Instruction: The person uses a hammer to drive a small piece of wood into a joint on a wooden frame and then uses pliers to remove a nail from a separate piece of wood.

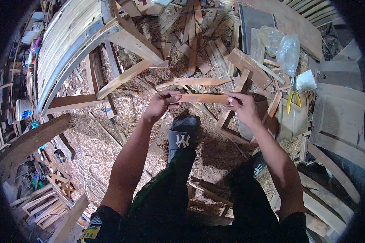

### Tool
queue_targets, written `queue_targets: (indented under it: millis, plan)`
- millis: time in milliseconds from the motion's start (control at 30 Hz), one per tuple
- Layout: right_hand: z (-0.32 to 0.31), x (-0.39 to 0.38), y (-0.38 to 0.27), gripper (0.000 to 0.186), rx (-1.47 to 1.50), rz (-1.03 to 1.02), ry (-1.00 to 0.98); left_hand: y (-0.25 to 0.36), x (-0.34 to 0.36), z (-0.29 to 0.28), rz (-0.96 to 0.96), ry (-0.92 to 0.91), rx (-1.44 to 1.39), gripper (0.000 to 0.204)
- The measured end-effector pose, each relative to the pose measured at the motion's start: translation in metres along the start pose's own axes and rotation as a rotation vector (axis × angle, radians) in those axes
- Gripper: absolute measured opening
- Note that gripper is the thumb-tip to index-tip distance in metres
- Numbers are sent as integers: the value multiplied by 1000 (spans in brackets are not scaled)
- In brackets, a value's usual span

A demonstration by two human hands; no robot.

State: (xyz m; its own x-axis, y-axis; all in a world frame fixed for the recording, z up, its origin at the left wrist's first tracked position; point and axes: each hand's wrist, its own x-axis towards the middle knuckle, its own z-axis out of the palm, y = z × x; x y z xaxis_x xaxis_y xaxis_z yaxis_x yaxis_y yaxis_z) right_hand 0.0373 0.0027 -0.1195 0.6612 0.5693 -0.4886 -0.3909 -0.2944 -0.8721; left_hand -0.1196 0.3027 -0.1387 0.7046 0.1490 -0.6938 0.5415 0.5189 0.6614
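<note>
A short flat wooden strip [205,98] is held level in front of me, one end in each hand. My left hand [163,106] pinches its left end with the thumb on top. Around the right end, my right hand [242,107] is closed, its thumb lying on the wood. Just beyond the strip lies another wooden piece [202,81] with a pointed right end, apart from both hands. Shavings and offcuts cover the floor beneath.
At the upper left stands a curved slatted wooden frame [71,44]. Yellow-handled pliers [289,102] and clear plastic bags [288,52] lie to the right. A pale cord [89,182] is coiled at lower left. Wooden panels [340,117] stack at far right.
</note>
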Motion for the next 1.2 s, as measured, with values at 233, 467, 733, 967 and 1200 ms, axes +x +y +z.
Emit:
queue_targets:
  millis: [233,467,733,967,1200]
  plan:
    - [-16,-10,-2,23,88,-31,92,2,5,17,60,-54,51,22]
    - [-38,-42,-2,23,40,-21,189,8,9,44,57,-224,57,17]
    - [-72,-74,10,22,-65,-90,282,16,19,100,166,-252,34,13]
    - [-111,-71,5,29,43,-121,398,34,57,147,220,-221,240,13]
    - [-150,-46,-11,30,-194,-147,656,59,100,199,312,-183,337,23]
